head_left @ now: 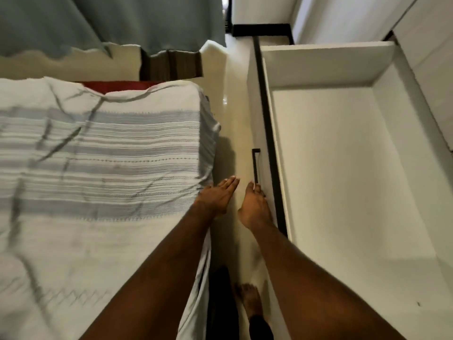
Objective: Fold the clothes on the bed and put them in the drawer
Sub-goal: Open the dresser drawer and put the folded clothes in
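White open drawer [331, 168] lies right of both hands, its black bar handle [255, 165] running away from the right hand [255, 204] pinching its near end; left hand [220, 195] flat, holding nothing.

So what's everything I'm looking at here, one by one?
Bed: one, white and grey-blue striped cover, left.
Red item: one, at the bed's far edge, mostly hidden.
Curtain: one, grey-green, top left.
Drawer: one, white, pulled open, nothing visible inside, right.
Handle: one, black, on the drawer front.
Floor: cream, between bed and drawer.
Foot: one, bare, on the floor.
Left hand: open, by the bed's corner.
Right hand: fingers at the handle's near end.
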A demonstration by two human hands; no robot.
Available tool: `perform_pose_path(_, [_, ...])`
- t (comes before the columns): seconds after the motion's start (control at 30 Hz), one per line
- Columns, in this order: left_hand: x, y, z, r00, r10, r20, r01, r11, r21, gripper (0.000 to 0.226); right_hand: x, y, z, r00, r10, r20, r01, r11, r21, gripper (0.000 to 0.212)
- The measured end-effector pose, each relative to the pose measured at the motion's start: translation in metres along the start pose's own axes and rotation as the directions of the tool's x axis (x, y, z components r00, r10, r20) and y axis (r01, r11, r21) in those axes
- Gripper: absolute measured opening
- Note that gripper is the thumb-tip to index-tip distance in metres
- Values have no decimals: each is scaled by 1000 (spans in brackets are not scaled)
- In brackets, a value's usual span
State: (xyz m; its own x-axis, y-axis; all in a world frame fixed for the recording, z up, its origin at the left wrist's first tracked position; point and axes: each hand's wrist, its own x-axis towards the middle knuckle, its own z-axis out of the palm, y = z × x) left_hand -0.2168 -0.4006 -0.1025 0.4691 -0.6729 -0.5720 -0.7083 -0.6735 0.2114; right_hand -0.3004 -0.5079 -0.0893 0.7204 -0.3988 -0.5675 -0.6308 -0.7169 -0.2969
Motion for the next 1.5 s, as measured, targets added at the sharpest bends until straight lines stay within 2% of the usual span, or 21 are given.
perform_pose_path(0.07, [-43, -8, 6, 996, -84, -44, 81, 995, -66, 75, -20, -12, -1, 989, -144, 30, 146, 985, -92, 88])
perform_pose_path(0.2, [-121, -31, 31, 950, -301, -83, 278, 937, -209, 68, -60, -62, 15, 935, -341, 101, 353, 925, -142, 77])
perform_pose_path(0.3, [-168, -46, 59, 894, -442, -81, 388, 850, -356, 59, -86, -99, 27, 906, -387, 170, 412, 897, -157, 79])
perform_pose_path(0.4, [-248, -80, 98, 763, -644, -58, 507, 651, -564, 51, -132, -154, 64, 847, -477, 234, 521, 834, -184, 81])
perform_pose_path(0.47, [-300, -100, 125, 667, -744, -41, 532, 515, -672, 47, -162, -187, 91, 824, -501, 264, 558, 799, -225, 80])
perform_pose_path(0.53, [-346, -113, 151, 602, -799, 9, 544, 402, -737, 44, -189, -214, 115, 800, -516, 306, 589, 771, -243, 79])
perform_pose_path(0.63, [-425, -140, 204, 471, -876, 100, 559, 209, -802, 41, -240, -262, 174, 723, -567, 395, 680, 684, -263, 77])
perform_pose_path(0.73, [-490, -158, 249, 370, -913, 171, 486, 33, -874, 38, -276, -296, 232, 651, -629, 424, 752, 610, -249, 69])
perform_pose_path(0.8, [-527, -168, 283, 310, -931, 192, 439, -39, -898, 37, -297, -313, 270, 601, -665, 443, 795, 552, -251, 61])
perform_pose_path(0.87, [-557, -177, 311, 220, -943, 248, 313, -172, -934, 33, -313, -331, 305, 545, -704, 455, 837, 487, -250, 55])
perform_pose_path(0.93, [-579, -183, 339, 74, -922, 381, 86, -374, -923, 26, -323, -353, 344, 463, -748, 476, 886, 369, -281, 48])
perform_pose_path(1.0, [-583, -182, 349, -1, -840, 543, -230, -528, -817, 35, -323, -371, 363, 353, -812, 466, 930, 249, -270, 41])
perform_pose_path(1.03, [-584, -179, 353, 22, -768, 640, -377, -599, -706, 40, -325, -382, 372, 275, -851, 448, 952, 176, -250, 39])
perform_pose_path(1.07, [-586, -182, 377, 71, -694, 716, -541, -630, -557, 45, -330, -400, 398, 165, -878, 449, 970, 62, -235, 38])
perform_pose_path(1.17, [-583, -190, 394, 127, -608, 784, -811, -518, -271, 64, -338, -446, 421, -73, -891, 448, 970, -169, -177, 41])
perform_pose_path(1.27, [-578, -208, 409, 168, -652, 740, -922, -369, -116, 66, -353, -502, 461, -215, -821, 529, 949, -304, -86, 47])
perform_pose_path(1.33, [-574, -217, 412, 186, -682, 708, -946, -319, -59, 77, -360, -540, 487, -243, -776, 583, 939, -339, -60, 64])
perform_pose_path(1.43, [-568, -230, 427, 180, -659, 731, -964, -268, -5, 73, -370, -594, 525, -247, -701, 669, 904, -415, -102, 88])
perform_pose_path(1.5, [-565, -234, 438, 192, -651, 734, -969, -243, 39, 76, -373, -617, 544, -191, -666, 721, 912, -392, -120, 96])
